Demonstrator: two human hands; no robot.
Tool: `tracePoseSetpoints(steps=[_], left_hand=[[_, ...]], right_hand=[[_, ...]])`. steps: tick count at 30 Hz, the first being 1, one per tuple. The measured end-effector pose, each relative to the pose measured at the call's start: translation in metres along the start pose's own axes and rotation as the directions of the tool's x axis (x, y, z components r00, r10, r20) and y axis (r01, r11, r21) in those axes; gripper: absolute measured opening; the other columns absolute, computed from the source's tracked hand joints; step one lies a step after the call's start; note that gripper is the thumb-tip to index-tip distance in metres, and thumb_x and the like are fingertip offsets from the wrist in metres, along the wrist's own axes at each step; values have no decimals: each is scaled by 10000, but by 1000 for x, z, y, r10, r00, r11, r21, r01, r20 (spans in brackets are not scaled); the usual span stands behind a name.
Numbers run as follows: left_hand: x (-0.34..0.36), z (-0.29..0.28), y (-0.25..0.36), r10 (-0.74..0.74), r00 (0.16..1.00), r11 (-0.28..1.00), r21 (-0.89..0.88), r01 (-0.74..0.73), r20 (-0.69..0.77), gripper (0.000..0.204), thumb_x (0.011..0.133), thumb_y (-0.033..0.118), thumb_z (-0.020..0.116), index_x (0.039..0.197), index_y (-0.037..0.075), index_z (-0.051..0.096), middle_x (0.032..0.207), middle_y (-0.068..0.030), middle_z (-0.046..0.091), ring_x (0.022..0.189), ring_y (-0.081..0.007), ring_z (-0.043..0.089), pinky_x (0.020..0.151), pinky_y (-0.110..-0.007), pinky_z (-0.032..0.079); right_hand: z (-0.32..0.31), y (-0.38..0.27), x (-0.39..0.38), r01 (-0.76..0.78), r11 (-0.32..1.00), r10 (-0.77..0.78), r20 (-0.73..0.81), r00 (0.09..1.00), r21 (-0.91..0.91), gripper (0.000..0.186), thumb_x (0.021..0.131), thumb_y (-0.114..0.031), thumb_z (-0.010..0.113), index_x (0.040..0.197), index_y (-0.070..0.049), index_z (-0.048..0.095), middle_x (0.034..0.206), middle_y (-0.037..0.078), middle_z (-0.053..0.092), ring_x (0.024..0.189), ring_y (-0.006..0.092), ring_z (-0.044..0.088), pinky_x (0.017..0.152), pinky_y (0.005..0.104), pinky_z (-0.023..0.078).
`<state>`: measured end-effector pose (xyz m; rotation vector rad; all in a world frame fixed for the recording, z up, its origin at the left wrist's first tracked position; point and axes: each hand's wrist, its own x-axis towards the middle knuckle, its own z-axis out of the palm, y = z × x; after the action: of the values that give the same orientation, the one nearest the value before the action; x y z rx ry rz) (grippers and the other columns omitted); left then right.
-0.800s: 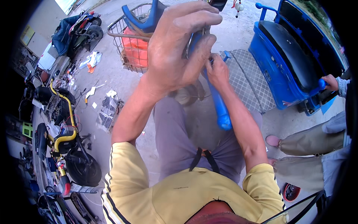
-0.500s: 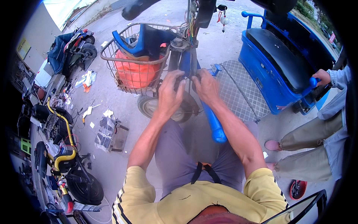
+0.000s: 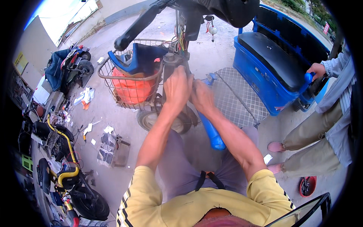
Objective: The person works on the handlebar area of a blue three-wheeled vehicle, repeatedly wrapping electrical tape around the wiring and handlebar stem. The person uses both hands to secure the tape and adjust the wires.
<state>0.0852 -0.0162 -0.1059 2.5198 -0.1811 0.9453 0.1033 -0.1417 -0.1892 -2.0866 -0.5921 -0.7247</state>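
My left hand [image 3: 177, 87] is closed at the front column [image 3: 172, 61] of a blue three-wheeler, knuckles up, just right of the wire basket. Close beside it my right hand [image 3: 202, 96] has its fingers curled in toward the same spot. Whatever lies between the fingers is hidden by the hands. Loose coloured wires [image 3: 180, 42] hang down the column above them. Under the left forearm shows the front wheel [image 3: 149, 118]. A blue tube [image 3: 211, 133] of the frame slants below the right hand.
The wire basket [image 3: 109, 76] holds an orange-red bag and a blue-black cover [image 3: 144, 56]. A black handlebar [image 3: 140, 24] juts overhead. At right, another person's hand [image 3: 317, 70] grips the blue seat box [image 3: 251, 70]. Scooter parts [image 3: 70, 166] line the left; a red bowl [image 3: 301, 186] sits lower right.
The view has shifted, so the handlebar shows more. My left hand has turned and closed more tightly, and both hands sit closer together at the column.
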Motion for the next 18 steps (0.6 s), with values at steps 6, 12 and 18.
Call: tracePoseSetpoints(steps=[6, 12, 18], left_hand=[[1, -7, -8, -77, 994, 986, -143, 87, 77, 277, 971, 230, 763, 1073, -24, 719, 865, -214, 789, 848, -403, 782, 788, -490, 593], [-30, 2, -5, -12, 1000, 961, -276, 10, -4, 272, 1029, 171, 685, 1189, -36, 758, 1096, -251, 792, 986, -413, 785, 876, -478, 605], [-50, 21, -26, -82, 997, 828, -557, 66, -5, 252, 1043, 115, 676, 1215, -60, 733, 1043, -220, 801, 959, -312, 812, 873, -395, 625]], right_hand=[[7, 7, -3, -150, 978, 134, 117, 984, 146, 252, 1037, -223, 667, 1172, -14, 707, 1148, 208, 724, 1070, 477, 694, 876, 570, 538], [8, 9, 2, -170, 984, 176, 189, 966, -45, 328, 1056, -318, 610, 1162, -28, 723, 1126, 236, 759, 1062, 501, 709, 881, 593, 550], [7, 5, 28, -189, 958, 260, 377, 889, -216, 388, 1013, -370, 642, 1222, -60, 746, 1116, 225, 792, 1092, 461, 737, 909, 554, 569]])
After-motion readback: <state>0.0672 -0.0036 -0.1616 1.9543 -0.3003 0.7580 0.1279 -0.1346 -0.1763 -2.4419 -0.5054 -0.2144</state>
